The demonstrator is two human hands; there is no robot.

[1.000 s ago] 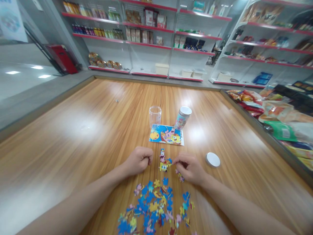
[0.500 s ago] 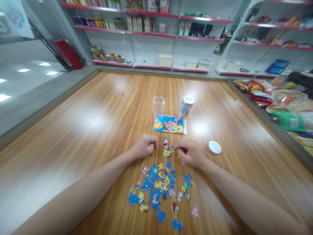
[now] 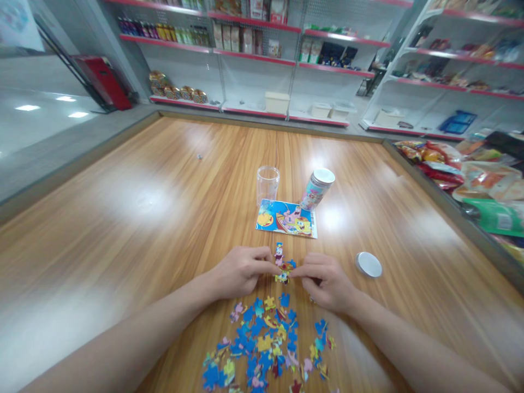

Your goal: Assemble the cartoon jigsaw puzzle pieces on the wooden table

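Puzzle section first, pls: how's it look?

Small, partly joined, flat on the wood-grain surface, btwn my two hands. Narrow strip at the far end, pinkish w/ a bit of blue; wider part nearer me, yellow + red-brown, blue at its R side. My fingertips cover some of it, so can't give an exact pc count.

And the loose pcs?

Scattered nearer me, mostly blue, some yellow + pink, a few dk red, lots overlapping. Small group sits off to the R of the main heap.

OK, fingers?

L ones: index stretched out, tip at the L edge of the puzzle section; the rest bent in, thumb hard to make out. R ones: index pointing in at the R edge, thumb below it w/ a small gap, the rest loosely curled. Can't tell if either is pinching a pc or just touching.

Hand pose?

L hand comes in from the L, R hand from the R, both low over the surface, backs up, index tips nearly meeting. Forearms spread wide toward me, like a V upside down.

Anything else close?

Picture card just beyond the puzzle section, clear jar + printed can at its far edge. White lid lies R of my R hand.
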